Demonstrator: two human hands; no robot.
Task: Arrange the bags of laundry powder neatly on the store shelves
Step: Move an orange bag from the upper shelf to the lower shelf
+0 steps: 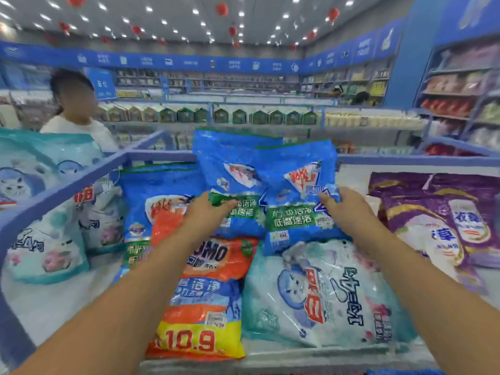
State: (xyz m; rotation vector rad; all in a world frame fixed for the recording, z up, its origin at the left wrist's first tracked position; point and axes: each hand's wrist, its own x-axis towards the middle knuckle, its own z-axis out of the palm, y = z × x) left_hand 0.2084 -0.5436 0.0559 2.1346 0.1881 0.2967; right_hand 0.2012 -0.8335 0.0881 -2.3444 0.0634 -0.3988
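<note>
Two blue laundry powder bags stand upright in the middle of the shelf bin. My left hand [208, 209] grips the left blue bag [230, 163] at its lower left side. My right hand [349, 209] grips the right blue bag [295, 190] at its right edge. In front of them lie an orange OMO bag [205, 293] and a pale teal bag with a cat picture [319, 293]. A third blue bag [159, 196] leans behind the orange one on the left.
Purple bags [443, 217] lie at the right of the bin, pale teal bags [46, 247] at the left beyond a blue divider rail [67, 188]. A person in white [75, 115] stands at the back left. Stocked shelves [457, 104] line the aisle behind.
</note>
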